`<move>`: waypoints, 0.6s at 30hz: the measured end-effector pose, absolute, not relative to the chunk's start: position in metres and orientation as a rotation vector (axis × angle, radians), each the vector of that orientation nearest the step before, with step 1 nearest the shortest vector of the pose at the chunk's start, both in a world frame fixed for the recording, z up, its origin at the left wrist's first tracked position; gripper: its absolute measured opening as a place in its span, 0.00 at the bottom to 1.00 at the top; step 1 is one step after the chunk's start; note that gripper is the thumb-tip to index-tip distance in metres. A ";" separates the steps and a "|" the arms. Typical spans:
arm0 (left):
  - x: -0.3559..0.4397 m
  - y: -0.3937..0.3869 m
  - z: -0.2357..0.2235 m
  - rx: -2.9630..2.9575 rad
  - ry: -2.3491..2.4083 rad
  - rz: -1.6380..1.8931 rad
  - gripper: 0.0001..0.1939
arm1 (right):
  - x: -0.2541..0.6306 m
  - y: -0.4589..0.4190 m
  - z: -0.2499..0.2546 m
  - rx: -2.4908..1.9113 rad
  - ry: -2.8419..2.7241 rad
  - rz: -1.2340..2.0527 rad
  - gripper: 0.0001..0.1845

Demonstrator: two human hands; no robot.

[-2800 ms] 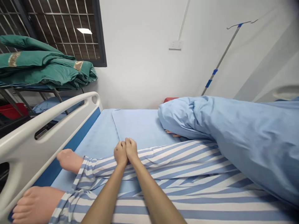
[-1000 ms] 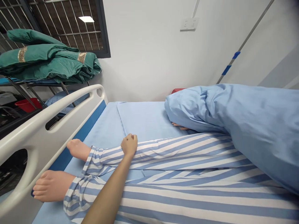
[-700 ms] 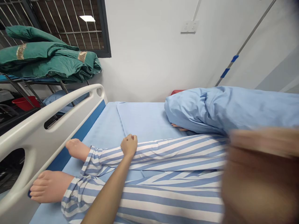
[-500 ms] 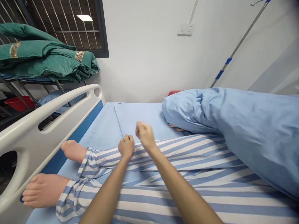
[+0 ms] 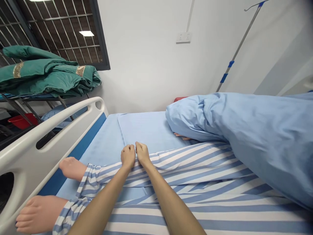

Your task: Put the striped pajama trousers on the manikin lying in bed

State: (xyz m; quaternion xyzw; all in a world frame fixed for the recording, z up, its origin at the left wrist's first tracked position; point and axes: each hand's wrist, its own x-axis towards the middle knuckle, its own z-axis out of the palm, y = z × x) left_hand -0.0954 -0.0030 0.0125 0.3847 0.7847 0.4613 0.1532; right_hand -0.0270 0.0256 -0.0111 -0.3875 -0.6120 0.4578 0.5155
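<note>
My left hand point(image 5: 127, 156) and my right hand point(image 5: 143, 154) sit side by side, pinching the blue-and-white striped trousers point(image 5: 195, 166) on a reclining figure. The cloth bunches up between my fingers. Two bare, doll-like feet stick out of the trouser cuffs at the left, an upper foot point(image 5: 72, 168) and a lower foot point(image 5: 39, 213), both apart from my hands. A pale blue quilt point(image 5: 256, 130) lies bundled at the right, and fingers point(image 5: 182, 137) peek from beneath it. The upper body is hidden.
A white bed side rail point(image 5: 49, 130) runs along the left above the blue sheet point(image 5: 146, 127). Beyond it, green folded blankets point(image 5: 46, 76) lie on a metal rack with a red basin point(image 5: 22, 119) below. An IV pole point(image 5: 234, 49) leans at the back right.
My right hand has come back from out of view and now holds the trousers next to my left hand. The camera has shifted slightly, and the quilt sits lower at the right.
</note>
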 end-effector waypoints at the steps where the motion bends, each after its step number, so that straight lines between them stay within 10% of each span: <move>1: -0.096 0.005 0.020 1.077 2.241 1.349 0.14 | -0.028 0.027 -0.012 -0.917 -1.445 1.125 0.22; 18: -0.074 0.004 -0.004 1.161 2.350 1.215 0.15 | -0.027 0.030 -0.012 -0.959 -1.307 1.175 0.19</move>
